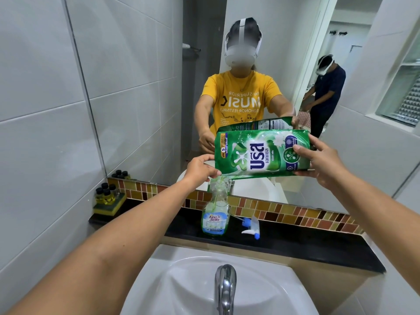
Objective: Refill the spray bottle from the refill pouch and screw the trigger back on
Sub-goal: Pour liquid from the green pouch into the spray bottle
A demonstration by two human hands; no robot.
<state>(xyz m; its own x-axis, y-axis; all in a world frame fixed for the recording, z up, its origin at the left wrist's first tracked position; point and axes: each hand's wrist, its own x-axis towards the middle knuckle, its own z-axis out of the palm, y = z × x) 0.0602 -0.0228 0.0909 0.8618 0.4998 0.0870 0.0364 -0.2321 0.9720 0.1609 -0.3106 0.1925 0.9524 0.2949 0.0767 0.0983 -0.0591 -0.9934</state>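
Both hands are holding the green refill pouch (261,153) tipped sideways above the open spray bottle (214,214). The left hand (201,169) is pinching its lower pouring corner and the right hand (318,160) is curling around its far end. The bottle is standing upright on the black bench (295,242), a thin stream is falling into its neck, and the trigger (251,226) is lying just beside it.

Glossy plastic pouch (261,153); clear plastic bottle (216,210).

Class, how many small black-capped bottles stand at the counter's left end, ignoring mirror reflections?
4 bottles, all standing on the yellow sponge: front left, back left, front right, back right. Another could be hidden among them.
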